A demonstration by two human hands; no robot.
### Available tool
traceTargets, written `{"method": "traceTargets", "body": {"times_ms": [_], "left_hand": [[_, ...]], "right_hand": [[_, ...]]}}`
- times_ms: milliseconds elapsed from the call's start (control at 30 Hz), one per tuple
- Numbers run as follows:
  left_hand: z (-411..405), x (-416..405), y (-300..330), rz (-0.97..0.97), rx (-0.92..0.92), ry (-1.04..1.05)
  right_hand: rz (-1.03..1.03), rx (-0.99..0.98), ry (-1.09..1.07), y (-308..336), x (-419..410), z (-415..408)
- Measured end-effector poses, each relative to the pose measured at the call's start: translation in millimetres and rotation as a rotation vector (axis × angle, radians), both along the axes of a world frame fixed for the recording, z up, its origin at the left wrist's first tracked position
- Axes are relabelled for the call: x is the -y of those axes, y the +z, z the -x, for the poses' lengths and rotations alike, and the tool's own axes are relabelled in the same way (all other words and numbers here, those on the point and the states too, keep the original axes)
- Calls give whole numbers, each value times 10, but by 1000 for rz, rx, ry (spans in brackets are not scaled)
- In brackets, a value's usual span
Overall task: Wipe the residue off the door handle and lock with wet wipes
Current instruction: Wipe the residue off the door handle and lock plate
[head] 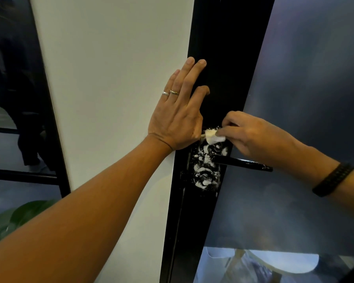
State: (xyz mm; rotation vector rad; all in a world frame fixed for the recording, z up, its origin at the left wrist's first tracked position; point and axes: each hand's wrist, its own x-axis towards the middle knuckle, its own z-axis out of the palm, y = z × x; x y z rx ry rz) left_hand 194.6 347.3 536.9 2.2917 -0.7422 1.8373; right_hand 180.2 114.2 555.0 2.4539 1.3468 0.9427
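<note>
Head view puts me close up against a black door frame, with my left hand laid flat where the frame meets the white wall; its fingers are straight and slightly spread, two rings on them. My right hand comes in from the right (a dark band on that wrist) and pinches a small wadded wipe between thumb and fingertips, pressed to the top of the lock plate. I see white residue swirled over the plate, thickest just below the handle, with some specks above, beside the wipe. That handle is a black bar sticking out to the right, passing under my right hand; whether they touch I cannot tell. Frosted glass fills the door right of the frame, and a green leaf shows low on the left.
</note>
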Motion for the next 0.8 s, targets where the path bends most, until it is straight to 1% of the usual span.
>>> {"method": "traceTargets", "body": {"times_ms": [33,100,167,233,367,467,533,633,667,733,800], "left_hand": [[-3,0,1,-1,3,2],[0,3,3,1,1,2],[6,8,1,0,-1,4],[8,11,-2,-2,-1,8],[15,13,-1,-1,-9,10],[13,17,-6,1,-13,4],[15,11,-6,4,-12,6],[9,11,-5,-3,-30,6],[1,15,-7,-6,-33,12],[-10,3,-5,-15,-27,31],[-26,-5,-7,-18,-10,41]], "right_hand": [[-11,10,12,5,-72,5],[30,9,16,-16,-186,-8],[89,-36,5,-58,-205,-20],[102,-106,-1,-80,-121,-23],[26,-234,-124,-19,64,31],[-89,-213,-130,-28,61,63],[-100,-271,-164,-48,-13,75],[-91,-391,-290,3,-52,85],[-103,-398,-326,22,-46,100],[-219,-342,-357,41,-47,164],[-463,-269,-315,-5,-104,277]]}}
